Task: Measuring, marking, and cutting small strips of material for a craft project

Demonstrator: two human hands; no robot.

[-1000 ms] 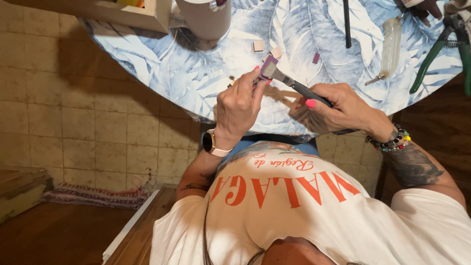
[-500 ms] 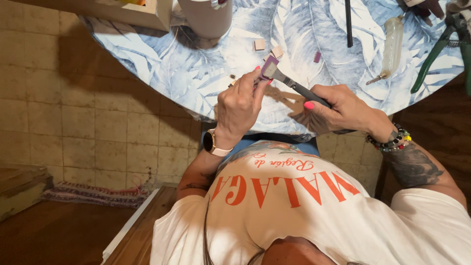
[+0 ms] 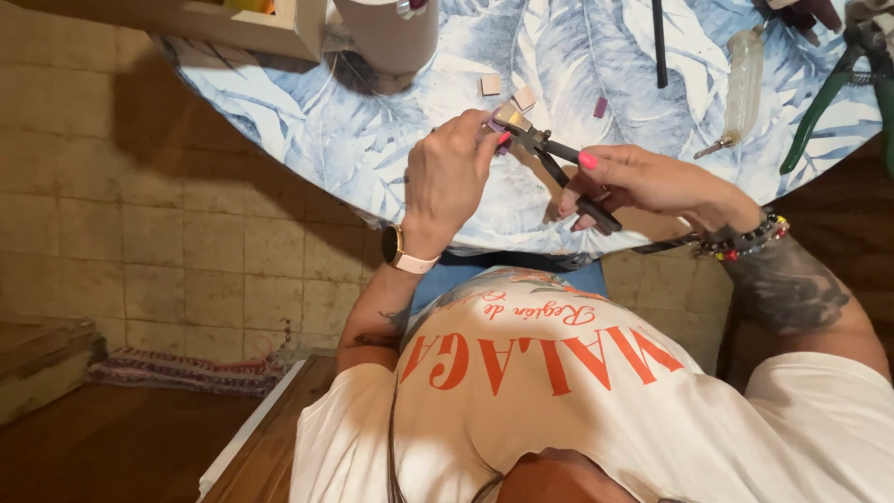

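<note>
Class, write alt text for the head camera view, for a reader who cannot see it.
A person's left hand holds a small square tile in the jaws of black-handled nippers gripped by the right hand, above a round table with a blue leaf-print cloth. Loose tile pieces and green-handled pliers lie farther back.

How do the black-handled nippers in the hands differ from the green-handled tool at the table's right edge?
The black-handled nippers are gripped by the right hand, lifted above the table; the green-handled tool lies untouched on it. The nippers' head meets a small tile piece pinched by the left hand; the green tool's head is out of view. Both have paired handles.
</note>
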